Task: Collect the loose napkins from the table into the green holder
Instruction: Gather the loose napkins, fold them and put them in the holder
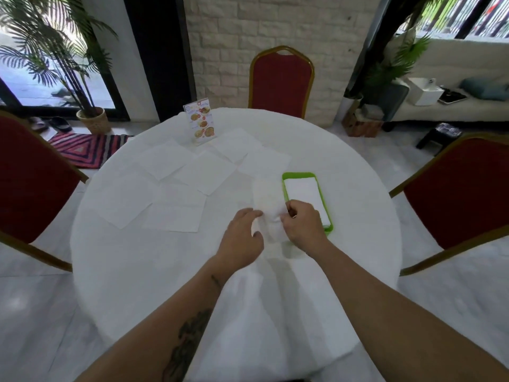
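A folded white napkin (268, 199) stands between my hands just left of the green holder (285, 180). My right hand (303, 223) pinches its near right edge, partly over the holder's near corner. My left hand (242, 235) touches its near left edge with fingers curled. The holder lies flat on the round white table (344, 205) with folded white napkins (304, 193) inside. Several loose unfolded napkins lie spread across the table's left and far middle, such as one (176, 209) near the centre and one (205, 172) behind it.
A small upright menu stand (200, 121) is at the table's far side. Three red chairs ring the table: one far (281, 79), one left (30, 177), one right (462, 188). A potted palm (91, 119) and striped rug (88, 150) are at the far left.
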`<state>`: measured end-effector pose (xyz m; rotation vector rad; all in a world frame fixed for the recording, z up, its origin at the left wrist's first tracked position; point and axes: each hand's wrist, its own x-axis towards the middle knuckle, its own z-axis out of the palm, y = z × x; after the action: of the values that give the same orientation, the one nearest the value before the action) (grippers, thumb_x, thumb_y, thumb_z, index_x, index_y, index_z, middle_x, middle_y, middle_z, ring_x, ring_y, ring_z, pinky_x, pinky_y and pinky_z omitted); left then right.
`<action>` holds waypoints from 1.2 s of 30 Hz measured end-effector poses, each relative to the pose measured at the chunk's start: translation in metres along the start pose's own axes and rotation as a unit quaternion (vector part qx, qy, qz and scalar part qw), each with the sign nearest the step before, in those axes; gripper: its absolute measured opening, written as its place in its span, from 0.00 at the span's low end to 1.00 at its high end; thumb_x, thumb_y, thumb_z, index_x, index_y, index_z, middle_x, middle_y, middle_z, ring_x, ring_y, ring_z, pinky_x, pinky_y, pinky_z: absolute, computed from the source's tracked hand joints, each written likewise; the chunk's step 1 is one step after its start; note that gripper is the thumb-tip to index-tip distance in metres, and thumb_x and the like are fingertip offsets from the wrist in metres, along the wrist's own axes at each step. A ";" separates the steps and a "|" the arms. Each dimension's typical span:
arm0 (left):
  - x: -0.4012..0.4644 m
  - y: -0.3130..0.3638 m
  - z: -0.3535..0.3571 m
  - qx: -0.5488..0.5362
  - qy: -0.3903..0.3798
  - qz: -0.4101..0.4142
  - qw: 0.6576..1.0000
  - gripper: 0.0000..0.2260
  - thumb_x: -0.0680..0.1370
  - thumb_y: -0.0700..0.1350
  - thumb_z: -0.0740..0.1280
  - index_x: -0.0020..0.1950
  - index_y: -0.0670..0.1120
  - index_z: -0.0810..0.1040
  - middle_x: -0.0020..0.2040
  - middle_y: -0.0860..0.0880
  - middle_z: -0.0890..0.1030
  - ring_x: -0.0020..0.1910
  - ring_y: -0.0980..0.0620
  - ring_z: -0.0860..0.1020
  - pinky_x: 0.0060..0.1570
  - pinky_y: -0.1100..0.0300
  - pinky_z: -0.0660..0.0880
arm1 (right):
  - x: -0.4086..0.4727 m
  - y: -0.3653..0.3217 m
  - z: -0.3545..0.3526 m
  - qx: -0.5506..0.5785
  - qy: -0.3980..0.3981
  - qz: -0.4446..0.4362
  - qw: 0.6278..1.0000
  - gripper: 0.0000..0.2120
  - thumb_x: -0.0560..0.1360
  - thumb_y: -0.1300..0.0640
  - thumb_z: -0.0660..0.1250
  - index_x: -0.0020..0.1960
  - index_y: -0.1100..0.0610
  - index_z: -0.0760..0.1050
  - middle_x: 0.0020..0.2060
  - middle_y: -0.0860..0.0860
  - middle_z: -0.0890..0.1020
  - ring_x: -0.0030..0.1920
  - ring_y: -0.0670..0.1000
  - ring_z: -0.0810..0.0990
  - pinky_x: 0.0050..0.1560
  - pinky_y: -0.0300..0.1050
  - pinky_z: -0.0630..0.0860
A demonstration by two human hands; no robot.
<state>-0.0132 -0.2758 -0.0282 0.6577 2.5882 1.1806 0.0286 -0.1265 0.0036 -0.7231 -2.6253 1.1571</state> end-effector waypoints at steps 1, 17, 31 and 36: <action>0.009 0.011 0.002 -0.005 0.003 0.008 1.000 0.23 0.74 0.38 0.63 0.69 0.46 0.71 0.70 0.49 0.69 0.69 0.51 0.68 0.68 0.63 0.60 | 0.009 0.001 -0.010 0.000 0.014 0.003 1.000 0.07 0.72 0.63 0.64 0.35 0.61 0.72 0.31 0.54 0.77 0.33 0.54 0.73 0.34 0.47 0.69; 0.061 0.062 0.074 0.075 -0.058 -0.049 0.994 0.24 0.76 0.40 0.61 0.72 0.44 0.66 0.72 0.47 0.65 0.70 0.48 0.66 0.69 0.58 0.62 | 0.086 0.069 -0.063 -0.019 -0.087 0.119 0.989 0.15 0.65 0.64 0.61 0.51 0.59 0.76 0.46 0.54 0.80 0.45 0.57 0.78 0.40 0.46 0.72; 0.064 0.070 0.089 0.016 0.047 -0.115 0.992 0.17 0.75 0.38 0.62 0.63 0.48 0.76 0.63 0.50 0.74 0.57 0.53 0.74 0.56 0.65 0.68 | 0.074 0.085 -0.061 -0.330 -0.160 -0.154 0.917 0.15 0.72 0.52 0.60 0.56 0.52 0.75 0.56 0.51 0.78 0.57 0.55 0.72 0.54 0.52 0.64; 0.057 0.061 0.070 -0.142 0.126 -0.213 0.958 0.17 0.74 0.38 0.59 0.57 0.52 0.79 0.54 0.55 0.79 0.48 0.60 0.77 0.39 0.67 0.71 | 0.084 0.055 -0.056 -0.230 -0.137 -0.161 0.950 0.21 0.76 0.55 0.58 0.68 0.51 0.73 0.63 0.51 0.77 0.62 0.55 0.73 0.61 0.53 0.66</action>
<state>-0.0184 -0.1671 -0.0284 -0.1167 2.4911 1.5104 -0.0042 -0.0164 -0.0009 -0.1817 -3.1374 0.5923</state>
